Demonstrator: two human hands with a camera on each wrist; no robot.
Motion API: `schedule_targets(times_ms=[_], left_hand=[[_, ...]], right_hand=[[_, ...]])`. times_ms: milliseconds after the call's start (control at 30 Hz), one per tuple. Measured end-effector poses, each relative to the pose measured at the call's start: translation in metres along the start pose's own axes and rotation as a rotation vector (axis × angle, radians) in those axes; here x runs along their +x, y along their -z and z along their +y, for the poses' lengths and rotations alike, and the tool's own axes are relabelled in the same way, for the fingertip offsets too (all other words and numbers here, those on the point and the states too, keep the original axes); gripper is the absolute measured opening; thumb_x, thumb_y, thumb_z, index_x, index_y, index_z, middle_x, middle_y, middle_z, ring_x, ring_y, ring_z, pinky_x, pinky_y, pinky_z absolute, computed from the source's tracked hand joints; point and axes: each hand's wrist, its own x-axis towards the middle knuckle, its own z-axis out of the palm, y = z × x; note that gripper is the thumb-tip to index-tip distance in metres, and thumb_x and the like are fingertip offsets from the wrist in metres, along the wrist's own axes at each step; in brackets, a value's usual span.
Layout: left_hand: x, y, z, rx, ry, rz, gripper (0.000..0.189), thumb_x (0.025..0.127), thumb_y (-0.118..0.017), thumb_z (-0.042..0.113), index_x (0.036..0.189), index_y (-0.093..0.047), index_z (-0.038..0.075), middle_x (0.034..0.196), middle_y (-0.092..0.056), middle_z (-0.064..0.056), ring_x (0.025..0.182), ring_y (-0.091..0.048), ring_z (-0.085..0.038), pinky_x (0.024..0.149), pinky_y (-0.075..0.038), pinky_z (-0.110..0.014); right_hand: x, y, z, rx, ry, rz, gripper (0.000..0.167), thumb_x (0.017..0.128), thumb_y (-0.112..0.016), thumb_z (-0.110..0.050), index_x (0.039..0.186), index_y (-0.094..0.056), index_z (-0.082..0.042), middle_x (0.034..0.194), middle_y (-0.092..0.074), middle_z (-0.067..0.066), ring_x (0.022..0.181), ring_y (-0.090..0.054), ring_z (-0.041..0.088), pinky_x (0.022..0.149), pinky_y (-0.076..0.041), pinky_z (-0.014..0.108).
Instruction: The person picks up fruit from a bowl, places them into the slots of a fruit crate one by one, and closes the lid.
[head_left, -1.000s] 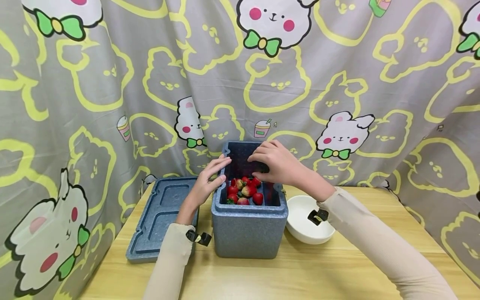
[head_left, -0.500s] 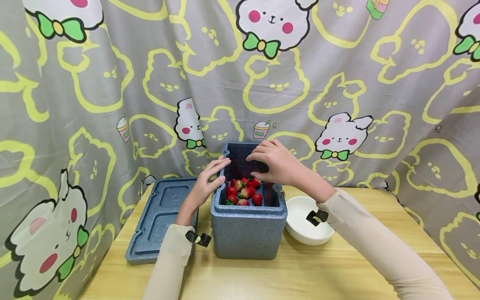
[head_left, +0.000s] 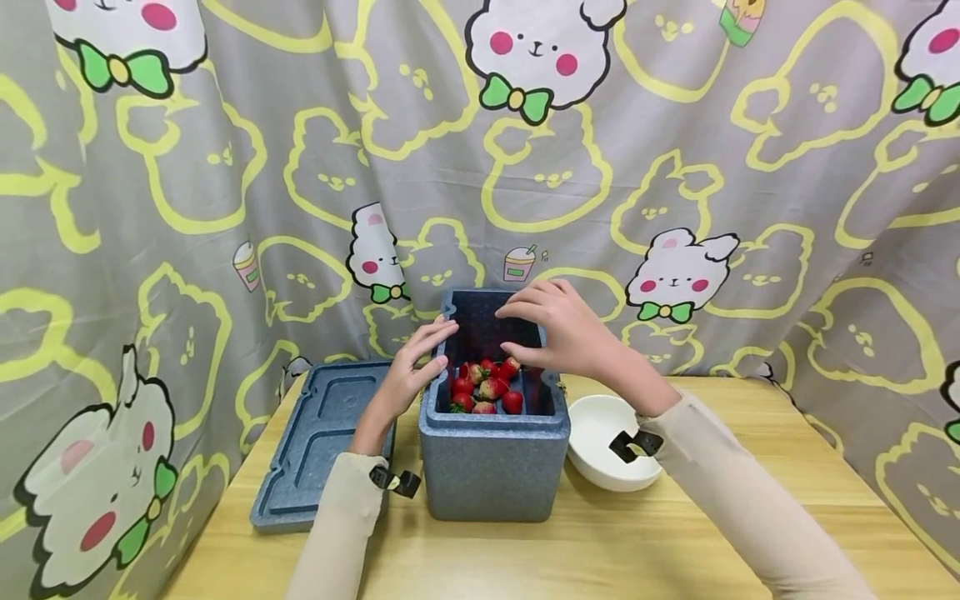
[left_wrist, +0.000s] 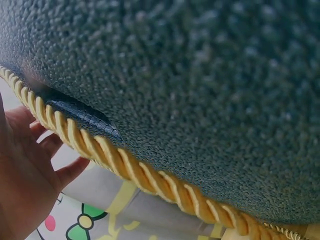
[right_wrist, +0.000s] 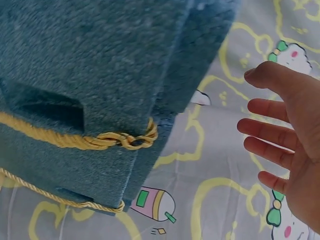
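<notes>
A blue-grey foam box (head_left: 495, 471) stands uncovered on the table, with several red strawberries (head_left: 491, 389) lying inside. My left hand (head_left: 407, 375) rests on the box's left rim, fingers extended; the left wrist view shows this hand (left_wrist: 30, 170) beside a twisted yellow rope (left_wrist: 135, 167) along the box's side. Over the box's right side is my right hand (head_left: 562, 329), thumb and fingers apart and nothing between them. In the right wrist view the same hand (right_wrist: 295, 145) appears spread, clear of the box wall. Its thumb is just above a strawberry (head_left: 511, 367).
The box's lid (head_left: 322, 442) lies flat to the left, partly under my left forearm. A white bowl (head_left: 611, 442) stands against the box's right side, partly hidden by my right wrist. A patterned curtain (head_left: 555, 183) hangs close behind the box.
My right thumb and fingers have spread apart a little and the hand has shifted slightly, showing more of the strawberry beneath. My left hand stays on the rim. The head view has tilted slightly.
</notes>
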Motion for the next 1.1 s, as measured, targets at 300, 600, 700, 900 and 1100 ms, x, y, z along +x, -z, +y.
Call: schedule_targets(times_ms=[300,600,700,900,1100], left_hand=[[-0.003,0.001,-0.001,0.019,-0.007,0.027,0.049,0.099,-0.053,0.007,0.148,-0.054,0.007,0.156,-0.047,-0.012,0.155,-0.029,-0.03,0.12,-0.028,-0.064],[0.0,0.015,0.015,0.044,-0.048,0.099,0.05,0.1,-0.048,0.012,0.15,-0.052,0.008,0.157,-0.046,-0.013,0.154,-0.028,-0.036,0.121,-0.024,-0.065],[-0.003,0.026,0.026,0.063,-0.035,0.123,0.055,0.098,-0.049,0.013,0.153,-0.048,0.012,0.158,-0.045,-0.012,0.151,-0.032,-0.034,0.119,-0.026,-0.065],[-0.016,0.056,0.047,0.081,-0.026,0.16,0.062,0.099,-0.047,0.011,0.16,-0.037,0.019,0.16,-0.043,-0.011,0.148,-0.037,-0.025,0.12,-0.025,-0.061],[-0.04,0.085,0.056,0.082,-0.007,0.223,0.066,0.1,-0.045,0.003,0.162,-0.029,0.019,0.164,-0.038,-0.008,0.15,-0.036,-0.009,0.12,-0.03,-0.022]], right_hand=[[-0.013,0.008,0.001,0.12,-0.054,0.159,0.046,0.08,-0.084,-0.024,0.122,-0.073,-0.01,0.122,-0.071,0.01,0.117,-0.063,0.031,0.104,-0.044,0.055],[-0.024,0.004,-0.007,0.288,-0.209,0.264,0.064,0.084,-0.082,-0.019,0.143,-0.06,-0.014,0.145,-0.059,0.01,0.136,-0.052,0.028,0.113,-0.039,0.057],[-0.021,-0.003,-0.014,0.336,-0.231,0.292,0.07,0.085,-0.081,-0.017,0.149,-0.053,-0.014,0.152,-0.054,0.008,0.142,-0.047,0.025,0.116,-0.039,0.053],[-0.007,-0.016,-0.041,0.428,-0.261,0.342,0.078,0.088,-0.078,-0.017,0.157,-0.041,-0.017,0.16,-0.044,0.005,0.15,-0.039,0.02,0.121,-0.036,0.047],[0.016,-0.036,-0.075,0.532,-0.224,0.324,0.082,0.091,-0.074,-0.02,0.161,-0.032,-0.015,0.166,-0.035,0.001,0.154,-0.032,0.017,0.125,-0.03,0.043]])
